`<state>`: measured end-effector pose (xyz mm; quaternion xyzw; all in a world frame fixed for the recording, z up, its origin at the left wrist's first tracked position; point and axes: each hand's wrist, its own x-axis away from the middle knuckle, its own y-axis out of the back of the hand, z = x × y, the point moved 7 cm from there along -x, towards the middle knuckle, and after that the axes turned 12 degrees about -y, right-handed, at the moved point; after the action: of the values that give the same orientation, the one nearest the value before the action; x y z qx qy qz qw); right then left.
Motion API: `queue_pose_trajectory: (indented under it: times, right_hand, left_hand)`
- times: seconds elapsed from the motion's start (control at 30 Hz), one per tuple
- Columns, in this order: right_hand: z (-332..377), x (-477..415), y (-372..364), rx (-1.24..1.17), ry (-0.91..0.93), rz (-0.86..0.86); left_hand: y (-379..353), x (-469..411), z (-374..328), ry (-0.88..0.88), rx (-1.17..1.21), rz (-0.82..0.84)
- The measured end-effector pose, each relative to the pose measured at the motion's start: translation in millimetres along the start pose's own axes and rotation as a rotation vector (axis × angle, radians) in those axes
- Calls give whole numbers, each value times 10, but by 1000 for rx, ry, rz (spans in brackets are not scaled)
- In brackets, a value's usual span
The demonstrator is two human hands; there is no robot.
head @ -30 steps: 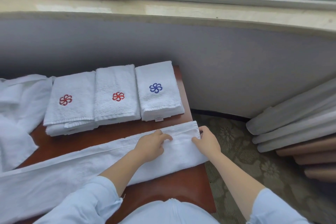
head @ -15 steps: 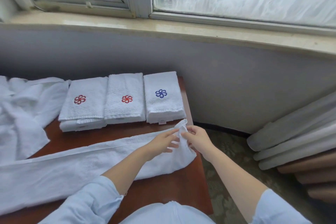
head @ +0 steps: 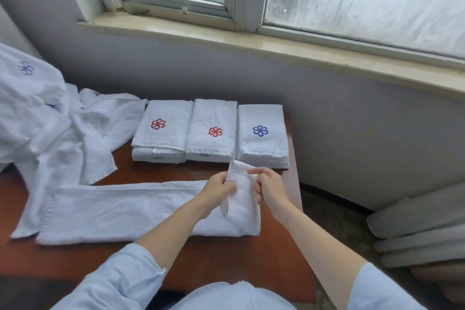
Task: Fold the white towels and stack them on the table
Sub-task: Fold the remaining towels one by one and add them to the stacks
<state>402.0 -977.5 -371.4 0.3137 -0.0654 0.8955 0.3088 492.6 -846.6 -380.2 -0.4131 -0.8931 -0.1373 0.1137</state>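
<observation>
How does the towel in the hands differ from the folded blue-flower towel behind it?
The held towel is a long strip across the table; the blue-flower towel is a compact folded rectangle. The held towel's right end is raised, gripped by left hand and right hand; the blue-flower towel lies flat, untouched. No emblem shows on the held towel, unlike the blue-flower towel. Both are white.

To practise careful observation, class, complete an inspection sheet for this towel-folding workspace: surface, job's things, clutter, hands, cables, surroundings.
Surface: brown wooden table.
Job's things: long towel lying flat, right end raised; three folded stacks side by side behind it; unfolded pile at left.
Clutter: nothing seen.
Hands: left hand and right hand both hold the towel's raised end.
Cables: nothing seen.
Surroundings: window sill, grey wall, grey rolled items at right.
</observation>
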Motion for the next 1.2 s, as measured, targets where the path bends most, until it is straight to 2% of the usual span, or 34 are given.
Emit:
queue_pose_trajectory:
  times: [0.1, 0.17, 0.3, 0.43, 0.6, 0.8, 0.9, 0.97, 1.03, 1.07, 1.13, 1.2]
  right_hand:
    - [15, -26, -122, 140, 104, -141]
    - [5, -40, -288, 297, 160, -159]
    - [-34, -45, -751, 616, 292, -97]
    - [-164, 5, -1169, 858, 338, -21]
    - [-302, 32, -1508, 1118, 413, -50]
    - [-482, -72, -1693, 1320, 304, -111]
    - [-542, -107, -1740, 1334, 270, -131]
    - [-584, -122, -1768, 1348, 250, -128]
    - [-628, -133, -1787, 1366, 233, -118]
    - [-651, -142, -1793, 1377, 217, -109]
    - [-707, -162, -1791, 1401, 164, -81]
    - [-748, -181, -1777, 1425, 114, -52]
  left_hand:
    - [323, 85, 40, 11, 50, -133]
    - [549, 148, 82, -3, 70, -203]
    - [982, 306, 248, 20, 48, -287]
    - [1382, 430, 499, 67, 3, -317]
    - [1652, 457, 799, 129, -76, -228]
    - [1858, 335, 1089, 168, -158, -154]
    - [1916, 314, 1135, 140, -361, -72]
    - [1943, 307, 1095, 64, -642, -10]
    - [1925, 280, 1009, -96, -944, 36]
    - [1890, 263, 977, -174, -1023, 78]
    - [1797, 247, 991, -265, -1048, 244]
    - [1722, 263, 1064, -261, -1044, 406]
